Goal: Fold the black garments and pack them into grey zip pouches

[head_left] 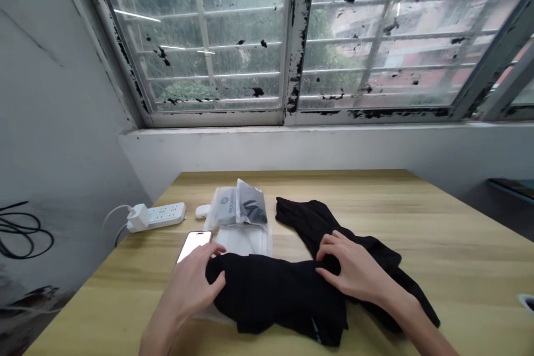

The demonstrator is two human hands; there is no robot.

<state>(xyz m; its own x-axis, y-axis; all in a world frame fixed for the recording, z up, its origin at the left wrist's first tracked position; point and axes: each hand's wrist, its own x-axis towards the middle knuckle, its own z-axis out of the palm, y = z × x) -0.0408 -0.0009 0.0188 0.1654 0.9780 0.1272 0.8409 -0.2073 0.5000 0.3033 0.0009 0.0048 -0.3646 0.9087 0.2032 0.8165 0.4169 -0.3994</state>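
Two hands hold down a bunched black garment (275, 295): the left hand (189, 286) lies open, pressing it against the wooden table (459, 272), while the right hand (350, 270) curls, gripping a fold.

Soft daylight from the window (217, 39) (glare streaks), edges warped.

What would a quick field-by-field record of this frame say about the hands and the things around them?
Left hand: resting on the black cloth, fingers spread
Right hand: fingers on the black cloth, further right
Nearest to left hand: smartphone, screen lit, lying on the table
Beside the cloth: translucent white plastic bag
Behind that: clear bag with dark contents
Table: light wooden table
Also on table: white power strip, cable attached
Background: barred window with peeling black paint
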